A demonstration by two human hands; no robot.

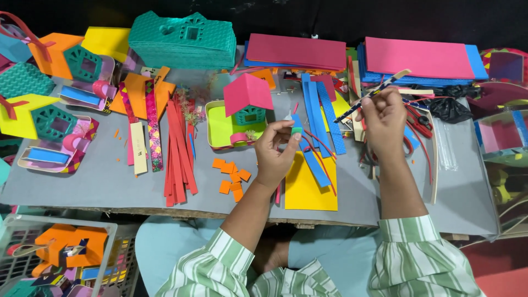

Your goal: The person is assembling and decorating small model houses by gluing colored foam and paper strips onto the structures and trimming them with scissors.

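Small green piece [297, 131] pinched at the left hand's [276, 151] fingertips, held up over the blue strips [314, 118] and yellow sheet [308, 190]. Right hand [385, 118] well apart to the right, closed around a patterned stick [369, 94] that juts up-left. Just left of the left hand, a pink-roofed house [247, 104] sits on the grey tabletop [82, 187]; orange squares [232, 177] lie below.

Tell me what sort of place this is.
Probably a handicraft workbench for foam-sheet model houses: stacked foam sheets, cut red strips, and finished little houses crowd the grey table.
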